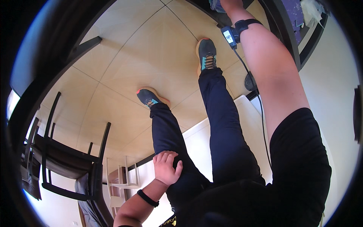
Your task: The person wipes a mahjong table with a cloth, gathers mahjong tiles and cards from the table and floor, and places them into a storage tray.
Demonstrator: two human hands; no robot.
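My left hand (168,168) rests palm down on the left knee of my dark trousers (167,130), holding nothing, thumb spread from the fingers. A black band is around that wrist. At the top edge, my right hand (232,4) is mostly cut off, beside a purplish stack of items (217,5); whether it grips them cannot be told. On the right wrist sits a black strap (246,25), with a small black device (228,37) bearing a white label beside it. A black cable (259,105) runs from this device down along the arm.
Dark furniture frames curve along the left and upper right. A purple item (293,14) and a whitish plastic bag (310,12) lie at the upper right. A dark chair (68,153) and a pale chair (124,185) stand lower left. My shoes (207,54) are on the tiled floor (136,59).
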